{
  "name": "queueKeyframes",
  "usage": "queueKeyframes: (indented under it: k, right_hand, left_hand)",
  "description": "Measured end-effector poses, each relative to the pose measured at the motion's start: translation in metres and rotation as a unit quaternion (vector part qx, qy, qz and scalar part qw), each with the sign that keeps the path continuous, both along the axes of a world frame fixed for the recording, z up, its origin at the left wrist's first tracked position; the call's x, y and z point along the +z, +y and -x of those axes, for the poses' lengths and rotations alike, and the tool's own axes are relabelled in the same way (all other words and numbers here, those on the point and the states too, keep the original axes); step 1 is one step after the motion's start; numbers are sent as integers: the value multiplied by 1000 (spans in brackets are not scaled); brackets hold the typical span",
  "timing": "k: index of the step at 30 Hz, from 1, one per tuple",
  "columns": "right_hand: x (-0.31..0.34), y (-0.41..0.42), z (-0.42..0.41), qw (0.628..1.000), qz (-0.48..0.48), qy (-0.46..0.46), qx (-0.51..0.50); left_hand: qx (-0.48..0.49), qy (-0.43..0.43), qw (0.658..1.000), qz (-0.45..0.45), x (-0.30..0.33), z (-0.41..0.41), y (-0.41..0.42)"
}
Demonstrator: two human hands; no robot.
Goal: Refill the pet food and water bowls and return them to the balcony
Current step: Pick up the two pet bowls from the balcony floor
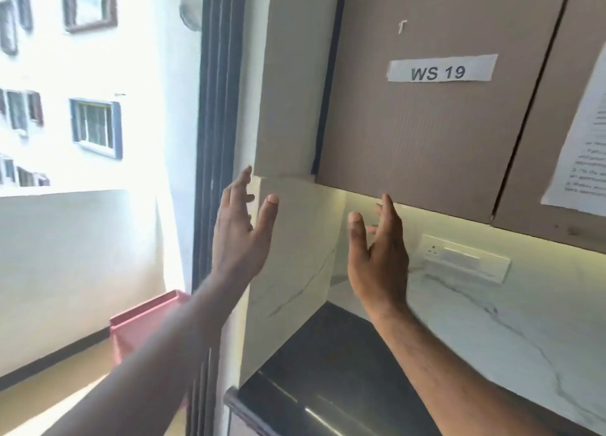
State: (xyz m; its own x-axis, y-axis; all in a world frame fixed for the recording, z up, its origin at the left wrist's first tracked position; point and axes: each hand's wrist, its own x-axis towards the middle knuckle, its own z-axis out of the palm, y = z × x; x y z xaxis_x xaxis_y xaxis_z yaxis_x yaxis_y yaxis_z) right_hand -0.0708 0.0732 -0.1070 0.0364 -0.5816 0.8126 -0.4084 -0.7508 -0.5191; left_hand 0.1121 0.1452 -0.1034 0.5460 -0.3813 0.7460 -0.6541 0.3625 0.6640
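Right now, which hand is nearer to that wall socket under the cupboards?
The right hand. It is raised just left of the wall socket, fingers spread, touching nothing. The left hand is farther left, by the wall corner near the balcony door.

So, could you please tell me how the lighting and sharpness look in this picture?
Head view: daylight blows out the pale building outside; a warm strip glows under the brown cabinet labelled WS 19; glare streaks the black polished counter; both open hands, left and right, look slightly soft; straight edges bow from the wide lens.
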Motion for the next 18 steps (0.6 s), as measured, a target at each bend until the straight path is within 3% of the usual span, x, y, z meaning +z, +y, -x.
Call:
queueKeyframes:
  k: [7, 18]
  right_hand:
    - [-97, 54, -101, 971, -159, 5, 179]
    - [-270, 112, -251, 894, -357, 147, 228]
  left_hand:
    - [94, 93, 988, -84, -105, -75, 82]
    - [244, 268, 899, -246, -293, -197, 198]
